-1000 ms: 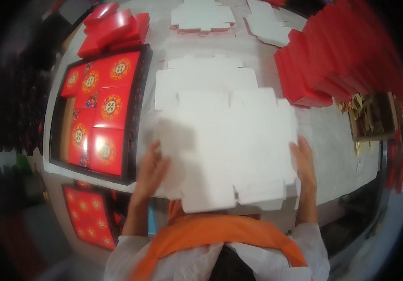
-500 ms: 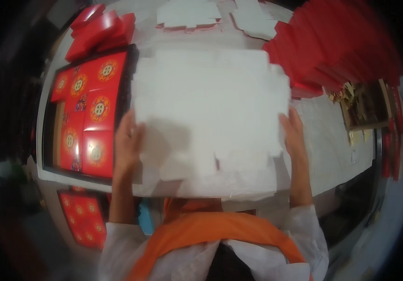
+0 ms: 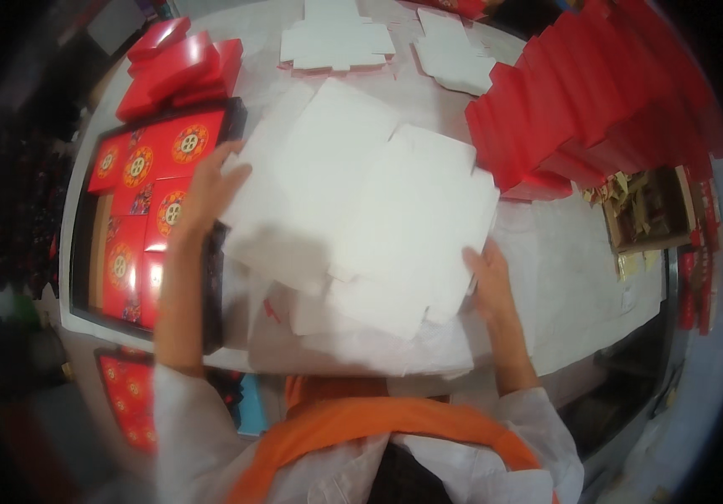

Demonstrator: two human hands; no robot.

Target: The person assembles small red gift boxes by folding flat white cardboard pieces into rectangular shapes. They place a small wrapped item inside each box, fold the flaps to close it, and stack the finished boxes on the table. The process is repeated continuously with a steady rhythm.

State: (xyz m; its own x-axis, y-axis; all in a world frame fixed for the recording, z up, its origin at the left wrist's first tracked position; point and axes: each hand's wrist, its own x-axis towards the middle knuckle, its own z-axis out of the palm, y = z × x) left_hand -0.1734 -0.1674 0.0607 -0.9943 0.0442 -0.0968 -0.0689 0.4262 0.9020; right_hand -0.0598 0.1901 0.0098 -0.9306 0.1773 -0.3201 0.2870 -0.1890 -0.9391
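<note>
Flat white cardboard box blanks (image 3: 361,193), with notched and tabbed edges, lie tilted over the table in front of me. My left hand (image 3: 214,189) is at their left edge, fingers and thumb slightly apart around the border and a little blurred. At the lower right edge, my right hand (image 3: 489,277) grips the cardboard, thumb on top and fingers beneath. A small red mark or scrap (image 3: 272,311) shows on the white table covering near the lower left of the blanks.
To the left, a dark-rimmed tray (image 3: 80,290) holds red patterned boxes; several red boxes (image 3: 185,67) are piled behind it. More white blanks (image 3: 336,42) lie at the back. Red box parts (image 3: 580,109) stack at the right, beside an open carton (image 3: 655,210) with gold pieces.
The white blanks have turned clockwise and no longer lie square to me. My left hand has moved farther away, and my right hand nearer and slightly left.
</note>
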